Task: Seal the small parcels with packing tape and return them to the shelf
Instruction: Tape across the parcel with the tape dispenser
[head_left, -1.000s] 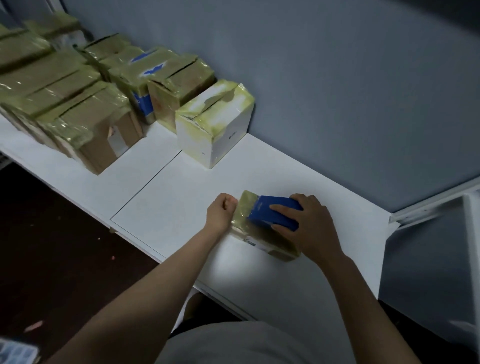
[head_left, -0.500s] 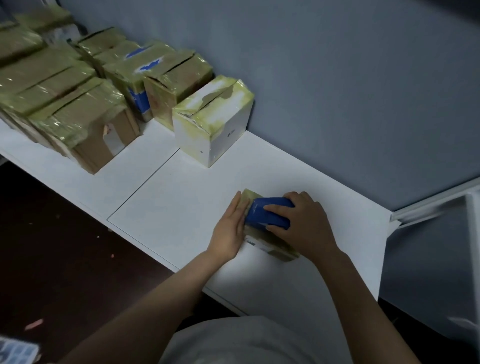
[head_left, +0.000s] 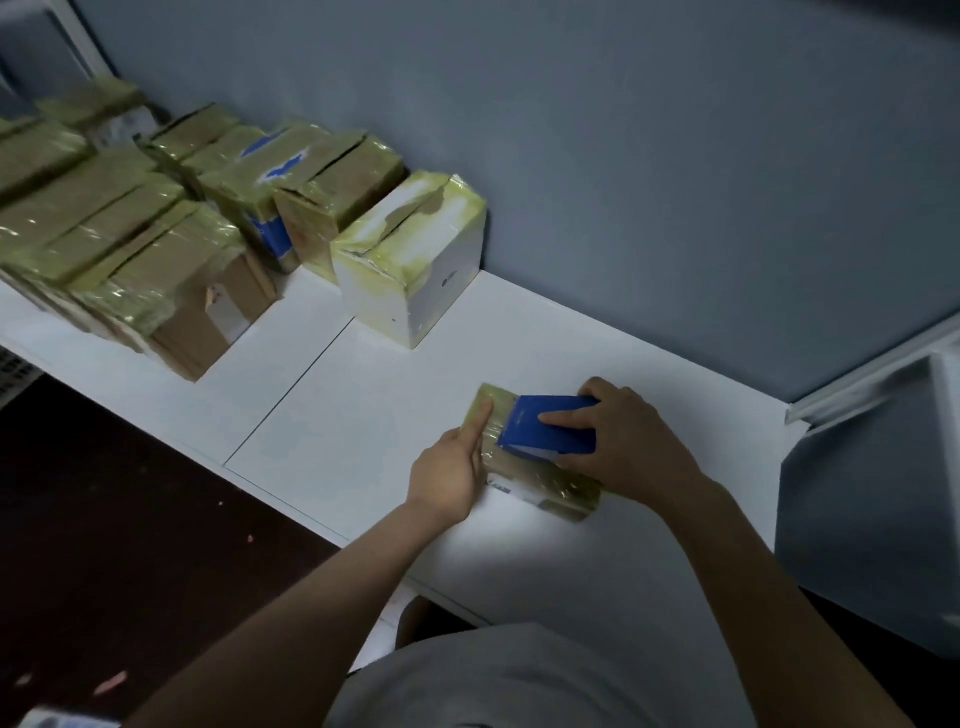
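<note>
A small flat parcel (head_left: 540, 475) wrapped in yellowish tape lies on the white shelf board (head_left: 363, 415). A blue tape dispenser (head_left: 550, 426) sits on top of it. My right hand (head_left: 623, 441) grips the dispenser from the right, index finger stretched along its top. My left hand (head_left: 457, 462) lies flat with straight fingers against the parcel's left edge, index finger pressing the tape on the top.
A white taped box (head_left: 415, 270) stands further back near the grey wall. To the left is a row of several brown taped parcels (head_left: 156, 260). A grey panel (head_left: 872, 519) borders the shelf on the right. Dark floor lies below the front edge.
My left hand went from a fist at the parcel's left end to flat fingers pressing on the tape. The dispenser shifted slightly along the parcel top.
</note>
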